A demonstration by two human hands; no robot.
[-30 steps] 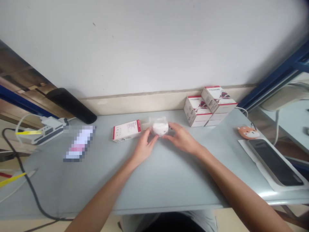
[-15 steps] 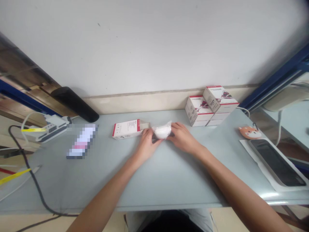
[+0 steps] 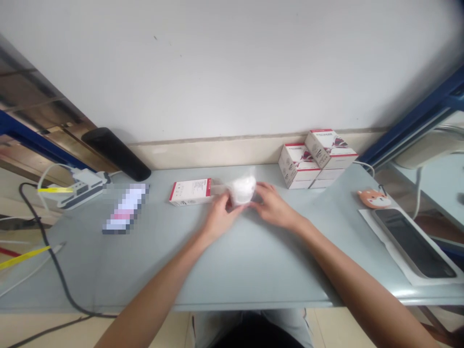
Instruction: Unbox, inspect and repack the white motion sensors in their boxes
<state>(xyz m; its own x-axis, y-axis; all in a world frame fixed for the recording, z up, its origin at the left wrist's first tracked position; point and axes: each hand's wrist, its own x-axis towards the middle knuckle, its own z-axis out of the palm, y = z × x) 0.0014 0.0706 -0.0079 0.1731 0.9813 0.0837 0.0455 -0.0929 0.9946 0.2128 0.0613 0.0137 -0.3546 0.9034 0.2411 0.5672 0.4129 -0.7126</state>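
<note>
**Left hand [image 3: 219, 217] and right hand [image 3: 273, 204] pinch a rounded white item [image 3: 242, 189] in clear plastic film**

Compared with half a second ago, the item stands taller between the hands, with its film rising above it, and the hands sit slightly further apart. The fingers of both hands press it from opposite sides, so it is held between them; whether it touches the table is hard to tell. It sits just right of a white cardboard box with red edging [image 3: 190, 192], which lies flat on the pale grey-blue table [image 3: 253, 263].

Farther right, two similar white-and-red boxes [image 3: 299, 165] and another on top [image 3: 330, 149] are stacked against the cream skirting [image 3: 217, 153]. Beyond them lie a small fox-faced orange pouch [image 3: 373, 198] and a dark smartphone [image 3: 413, 244] on a white sheet [image 3: 369, 220]. To the left are a pixelated, unreadable object [image 3: 125, 209], a white power strip [image 3: 78, 192], a black cable [image 3: 47, 246] and a long black cylinder [image 3: 116, 153]. A white wall [image 3: 217, 67] rises behind, and a blue metal frame [image 3: 416, 116] shows at the right.
</note>
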